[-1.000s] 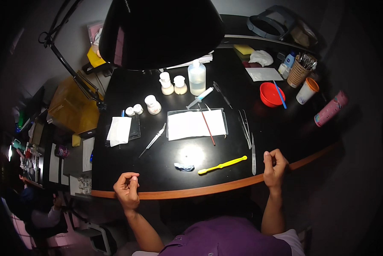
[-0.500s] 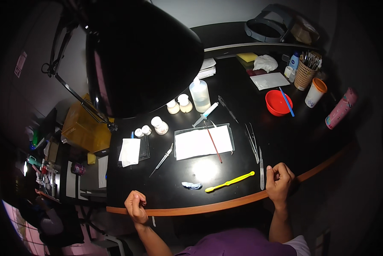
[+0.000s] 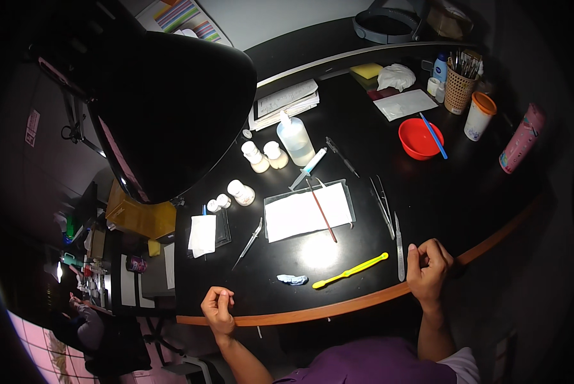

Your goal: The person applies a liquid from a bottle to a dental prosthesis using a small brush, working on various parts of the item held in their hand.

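While both hands are at the near edge of the table, I judge the step in hand to be a pause, with nothing visibly held. Measured from the yellow toothbrush, the left hand is well off to its left, fingers curled toward the thumb; the right hand is to its right, curled likewise — just beside a slim metal tool. A small pale-blue lump lies just left of the brush. I'd say any next move calls for uncurling the fingers first — carefully, near that metal tool.
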Demonstrator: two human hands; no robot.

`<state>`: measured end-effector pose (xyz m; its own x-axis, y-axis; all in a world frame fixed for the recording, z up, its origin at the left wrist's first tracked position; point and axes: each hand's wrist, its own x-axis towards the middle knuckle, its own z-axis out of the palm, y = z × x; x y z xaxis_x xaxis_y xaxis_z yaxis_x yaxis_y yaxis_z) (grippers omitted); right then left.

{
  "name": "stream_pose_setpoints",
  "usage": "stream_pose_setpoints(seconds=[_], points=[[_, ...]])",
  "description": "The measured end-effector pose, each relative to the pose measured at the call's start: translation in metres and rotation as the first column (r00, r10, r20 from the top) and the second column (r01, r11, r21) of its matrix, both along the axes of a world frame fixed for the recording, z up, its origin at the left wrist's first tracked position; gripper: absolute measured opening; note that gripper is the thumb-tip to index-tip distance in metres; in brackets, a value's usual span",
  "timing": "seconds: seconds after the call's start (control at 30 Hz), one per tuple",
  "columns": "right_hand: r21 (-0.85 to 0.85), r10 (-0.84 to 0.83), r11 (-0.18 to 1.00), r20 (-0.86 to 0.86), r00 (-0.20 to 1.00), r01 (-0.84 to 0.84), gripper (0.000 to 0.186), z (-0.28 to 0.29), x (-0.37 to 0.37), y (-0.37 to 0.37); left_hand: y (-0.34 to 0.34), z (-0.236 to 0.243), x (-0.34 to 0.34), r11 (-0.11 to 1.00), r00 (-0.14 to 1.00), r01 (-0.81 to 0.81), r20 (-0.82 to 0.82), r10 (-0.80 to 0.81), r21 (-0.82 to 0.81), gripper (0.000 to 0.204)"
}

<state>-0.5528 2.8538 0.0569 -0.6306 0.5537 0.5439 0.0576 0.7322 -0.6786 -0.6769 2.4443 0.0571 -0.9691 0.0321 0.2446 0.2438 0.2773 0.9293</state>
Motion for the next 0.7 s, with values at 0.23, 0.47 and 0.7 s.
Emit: stream_pose_setpoints(seconds=[0.23,0.47,0.7], points=[[-0.034,-0.001,0.999,-0.008,1.0,0.001,0.025,0.0,0.003,-0.002,-0.005,-0.004,0.0,1.0,1.0,-0.002,-0.028,0.002,-0.01,0.039],[-0.006,0.003,1.0,-0.014,1.0,-0.004,0.025,-0.004,0.001,-0.001,-0.015,-0.014,0.004,0.991,0.993,0.029,-0.114,-0.044,-0.133,0.024],[-0.012,0.002,1.0,-0.021,1.0,-0.002,0.025,-0.002,0.003,-0.002,0.0,0.0,0.005,1.0,1.0,0.005,-0.017,-0.006,-0.03,0.017]])
